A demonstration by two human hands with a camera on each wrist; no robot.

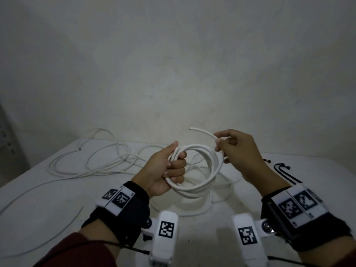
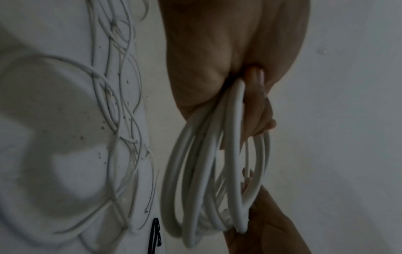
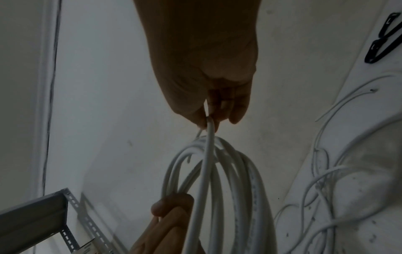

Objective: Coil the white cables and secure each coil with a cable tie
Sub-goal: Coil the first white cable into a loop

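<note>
My left hand (image 1: 165, 168) clamps the white coil (image 1: 200, 170) above the bench's (image 1: 57, 199) middle; my right hand (image 1: 237, 151) pinches its free end (image 1: 202, 131). Loose cables (image 1: 92, 160) sprawl toward the far-left corner, black ties (image 1: 282, 168) near the right edge.

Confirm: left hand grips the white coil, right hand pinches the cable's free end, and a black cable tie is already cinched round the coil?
Not quite. No tie is on the coil. The head view shows the black cable ties lying on the table. Left hand grips the coil; right hand pinches the free end.
</note>
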